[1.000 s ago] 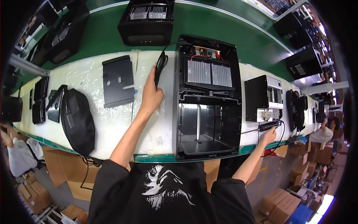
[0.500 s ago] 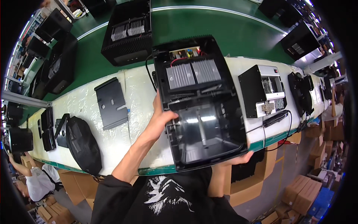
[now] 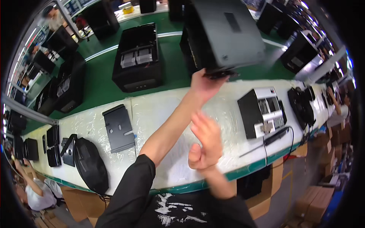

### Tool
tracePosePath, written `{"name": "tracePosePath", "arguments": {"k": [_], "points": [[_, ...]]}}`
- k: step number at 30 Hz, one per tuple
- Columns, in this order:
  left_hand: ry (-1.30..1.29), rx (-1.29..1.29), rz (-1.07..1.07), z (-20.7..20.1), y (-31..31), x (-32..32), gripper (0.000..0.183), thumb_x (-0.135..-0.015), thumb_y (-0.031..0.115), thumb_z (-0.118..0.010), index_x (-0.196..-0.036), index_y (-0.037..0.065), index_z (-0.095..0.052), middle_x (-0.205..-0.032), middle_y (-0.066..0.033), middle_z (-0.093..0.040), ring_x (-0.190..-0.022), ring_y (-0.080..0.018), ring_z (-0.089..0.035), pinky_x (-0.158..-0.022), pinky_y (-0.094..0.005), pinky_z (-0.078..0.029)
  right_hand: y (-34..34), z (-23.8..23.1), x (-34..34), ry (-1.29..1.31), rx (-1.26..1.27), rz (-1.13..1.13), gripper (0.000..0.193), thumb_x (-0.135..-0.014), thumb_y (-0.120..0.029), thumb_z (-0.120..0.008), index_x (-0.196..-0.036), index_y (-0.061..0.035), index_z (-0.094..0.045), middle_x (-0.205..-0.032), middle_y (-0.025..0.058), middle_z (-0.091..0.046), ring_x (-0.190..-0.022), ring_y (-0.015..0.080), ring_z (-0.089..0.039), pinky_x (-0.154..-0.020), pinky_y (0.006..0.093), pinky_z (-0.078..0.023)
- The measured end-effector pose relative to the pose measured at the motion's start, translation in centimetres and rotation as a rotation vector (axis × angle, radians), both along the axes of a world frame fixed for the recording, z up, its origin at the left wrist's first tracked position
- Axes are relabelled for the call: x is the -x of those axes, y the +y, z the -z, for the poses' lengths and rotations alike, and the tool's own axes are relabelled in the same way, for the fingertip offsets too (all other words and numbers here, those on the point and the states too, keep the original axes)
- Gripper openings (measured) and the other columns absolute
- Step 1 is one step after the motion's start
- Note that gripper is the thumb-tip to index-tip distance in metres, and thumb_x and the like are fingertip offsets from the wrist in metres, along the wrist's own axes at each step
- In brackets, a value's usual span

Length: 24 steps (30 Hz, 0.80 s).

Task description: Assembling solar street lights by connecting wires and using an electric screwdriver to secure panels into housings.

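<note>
The left hand [image 3: 205, 86] grips the near lower edge of a large black housing [image 3: 237, 38], which is tilted over the green belt [image 3: 171, 57] beyond the table [image 3: 171, 163]. A broad, smooth grey-black panel with a dark rectangular slot faces the camera, while the open side is turned to the left; its interior is deep in shadow, so what it contains cannot be made out. The right hand [image 3: 207, 146], blurred, is released, fingers loosely bent, above the table and near the left forearm.

On the table to the right stands a white and black dispenser box [image 3: 247, 117], its openings showing a grey, speckled filling too small to tell. A black corded screwdriver [image 3: 276, 136] lies just beside it. To the left lie a dark plate with cut-outs [image 3: 118, 129] and a black oval pouch [image 3: 91, 165], its contents hidden.

Farther out, on the belt, a second black housing [image 3: 138, 78] stands open at the top, with two ribbed silvery blocks inside. Below the table's near edge at right, an open cardboard box [image 3: 276, 176] holds black material [image 3: 251, 190].
</note>
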<state>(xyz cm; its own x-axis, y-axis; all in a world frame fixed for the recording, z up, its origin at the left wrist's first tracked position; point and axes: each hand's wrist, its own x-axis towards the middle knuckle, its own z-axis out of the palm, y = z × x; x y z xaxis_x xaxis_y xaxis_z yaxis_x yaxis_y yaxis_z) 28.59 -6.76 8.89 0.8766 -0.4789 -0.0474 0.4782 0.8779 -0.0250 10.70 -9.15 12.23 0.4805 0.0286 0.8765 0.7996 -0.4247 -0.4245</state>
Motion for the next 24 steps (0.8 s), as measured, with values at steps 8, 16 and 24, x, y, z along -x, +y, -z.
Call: {"name": "tracePosePath", "arguments": {"k": [8, 16, 24], "points": [[0.202, 0.424, -0.001, -4.4, 0.0, -10.6, 0.050, -0.096, 0.024, -0.026, -0.130, -0.013, -0.027, -0.140, -0.0297, -0.016, -0.117, -0.0391, -0.043, -0.096, -0.0419, -0.046, 1.0, 13.5, 7.2, 0.687, 0.421, 0.225, 0.032, -0.074, -0.010, -0.060, -0.105, -0.0006, -0.059, -0.124, 0.0171, -0.052, -0.122, 0.0320, -0.043, -0.105, 0.0541, -0.020], [0.013, 0.274, 0.011, -2.7, 1.0, -11.4, 0.055, -0.090, 0.027, -0.039, -0.129, -0.011, -0.032, -0.133, -0.0297, -0.034, -0.111, -0.0357, -0.050, -0.094, -0.0412, -0.045, 1.1, 13.8, 6.8, 0.632, 0.445, 0.253, 0.026, -0.073, -0.009, -0.060, -0.099, -0.0035, -0.061, -0.118, 0.0139, -0.056, -0.118, 0.0283, -0.047, -0.102, 0.0552, -0.024], [-0.515, -1.179, -0.112, -4.9, 13.5, -6.2, 0.037, -0.082, 0.024, -0.054, -0.107, -0.002, -0.061, -0.101, -0.0127, -0.065, -0.092, -0.0236, -0.063, -0.080, -0.0326, -0.050, 0.6, 13.8, 7.1, 0.631, 0.429, 0.257, 0.027, -0.073, -0.008, -0.060, -0.099, -0.0016, -0.061, -0.118, 0.0140, -0.056, -0.118, 0.0296, -0.046, -0.103, 0.0537, -0.022]]}}
